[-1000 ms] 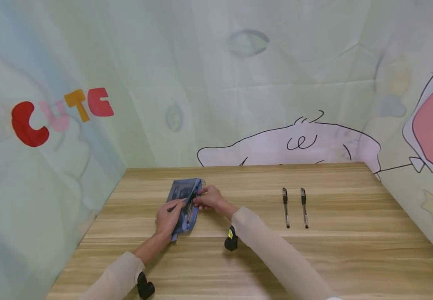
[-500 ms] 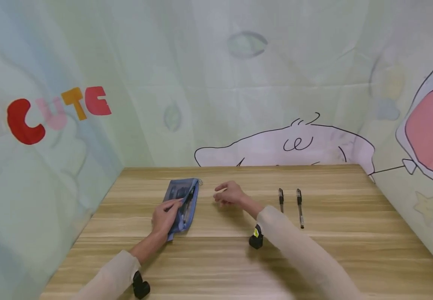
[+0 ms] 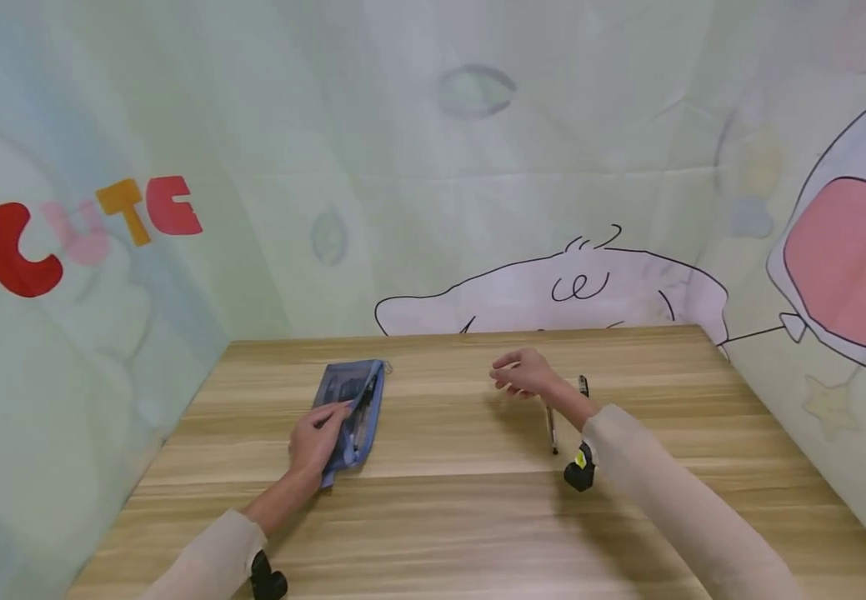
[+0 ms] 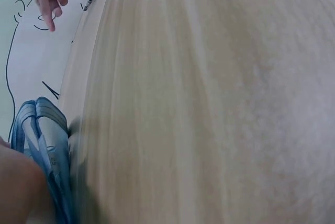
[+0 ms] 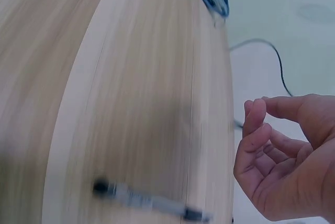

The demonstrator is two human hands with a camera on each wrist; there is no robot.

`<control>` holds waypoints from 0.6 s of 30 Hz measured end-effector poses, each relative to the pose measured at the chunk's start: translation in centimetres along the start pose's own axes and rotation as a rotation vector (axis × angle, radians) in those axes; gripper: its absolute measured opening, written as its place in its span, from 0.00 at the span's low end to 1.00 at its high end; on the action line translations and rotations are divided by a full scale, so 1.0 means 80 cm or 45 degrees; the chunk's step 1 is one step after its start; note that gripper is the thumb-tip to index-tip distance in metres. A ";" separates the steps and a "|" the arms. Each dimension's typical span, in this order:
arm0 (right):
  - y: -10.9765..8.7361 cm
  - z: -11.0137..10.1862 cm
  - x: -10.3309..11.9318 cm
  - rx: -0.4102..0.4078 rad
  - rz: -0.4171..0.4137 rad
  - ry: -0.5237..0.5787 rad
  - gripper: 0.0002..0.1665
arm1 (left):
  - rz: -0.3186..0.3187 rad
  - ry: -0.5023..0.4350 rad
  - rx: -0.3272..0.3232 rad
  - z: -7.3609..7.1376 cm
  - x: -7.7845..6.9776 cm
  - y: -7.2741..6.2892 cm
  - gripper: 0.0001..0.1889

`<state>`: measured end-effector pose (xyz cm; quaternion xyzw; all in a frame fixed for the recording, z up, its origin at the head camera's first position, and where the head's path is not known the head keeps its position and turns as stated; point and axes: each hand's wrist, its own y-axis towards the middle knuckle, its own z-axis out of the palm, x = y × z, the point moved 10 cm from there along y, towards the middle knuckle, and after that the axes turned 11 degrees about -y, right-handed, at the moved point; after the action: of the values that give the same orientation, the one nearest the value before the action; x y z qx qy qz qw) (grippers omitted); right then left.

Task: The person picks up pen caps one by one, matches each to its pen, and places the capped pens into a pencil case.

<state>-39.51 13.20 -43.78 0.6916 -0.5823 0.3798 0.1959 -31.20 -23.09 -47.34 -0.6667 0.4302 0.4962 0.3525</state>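
Note:
A blue zippered mesh pencil case lies on the left part of the table, its mouth parted along the right side. Dark items and at least one pen show inside it. My left hand pinches the edge of that opening; in the left wrist view the case stands beside part of the hand. Over the table, my right hand hangs with loosely bent fingers and holds nothing. Two black-capped clear pens lie near it: the left pen is partly hidden by the hand, the right pen by the forearm.
The wood-grain table ends at a printed cloth backdrop on the left, back and right. A small black device is strapped at the right wrist, and another black device at the left.
My right hand has left the pencil case and moved right toward the two pens, with nothing in it. My left hand stays on the case. The head view has shifted slightly right.

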 end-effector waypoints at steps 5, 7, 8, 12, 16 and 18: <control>-0.014 -0.026 -0.027 -0.025 0.029 -0.011 0.22 | 0.009 0.007 0.003 -0.001 0.001 0.001 0.17; -0.019 -0.032 -0.036 -0.027 0.047 -0.001 0.22 | 0.007 0.013 0.004 -0.002 0.002 0.002 0.17; -0.020 -0.034 -0.040 -0.029 0.052 -0.002 0.22 | 0.005 0.017 0.003 -0.002 0.002 0.003 0.17; -0.024 -0.042 -0.054 -0.031 0.048 0.002 0.23 | 0.003 0.017 -0.001 -0.003 0.003 0.003 0.18; -0.028 -0.049 -0.068 -0.043 0.037 -0.022 0.23 | 0.005 -0.004 -0.004 -0.002 0.003 0.004 0.18; -0.032 -0.053 -0.076 -0.052 0.045 -0.030 0.23 | 0.007 -0.015 -0.004 0.000 0.003 0.004 0.18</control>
<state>-38.52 20.86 -45.22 0.6815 -0.6042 0.3633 0.1963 -31.48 -23.27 -47.61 -0.6631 0.4292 0.5017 0.3526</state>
